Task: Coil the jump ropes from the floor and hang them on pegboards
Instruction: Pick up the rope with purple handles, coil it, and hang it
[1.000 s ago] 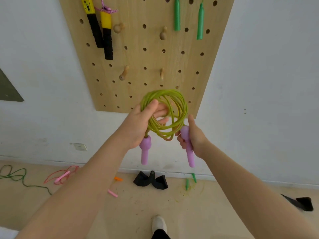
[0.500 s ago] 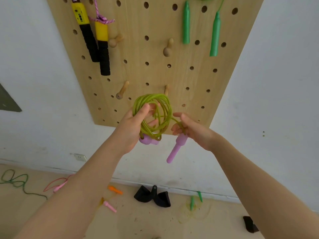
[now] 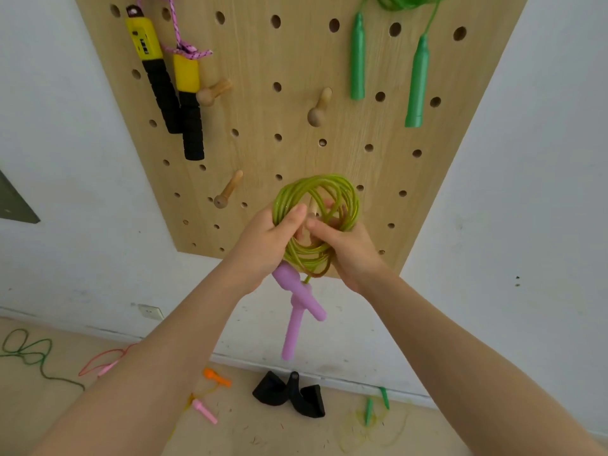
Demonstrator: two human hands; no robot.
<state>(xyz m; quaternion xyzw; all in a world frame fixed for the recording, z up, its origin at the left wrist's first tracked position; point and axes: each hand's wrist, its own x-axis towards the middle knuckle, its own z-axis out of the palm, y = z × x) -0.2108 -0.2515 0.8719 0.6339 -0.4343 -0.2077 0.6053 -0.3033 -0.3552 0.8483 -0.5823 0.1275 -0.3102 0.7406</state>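
We're hanging the green coil (image 3: 316, 222) w/ both hands, left hand (image 3: 266, 245) & right hand (image 3: 348, 251) gripping it, over the peg (image 3: 312, 207) low on the pegboard (image 3: 296, 60); next it probably needs seating, then letting go.

One view only — head-worn, wide-angle, close to the wall. Faces forward and slightly down: pegboard (image 3: 296, 60) fills the top, both hands mid-frame at arm's reach, floor (image 3: 263, 432) along the bottom edge. Straight edges splay outward — lens distortion.
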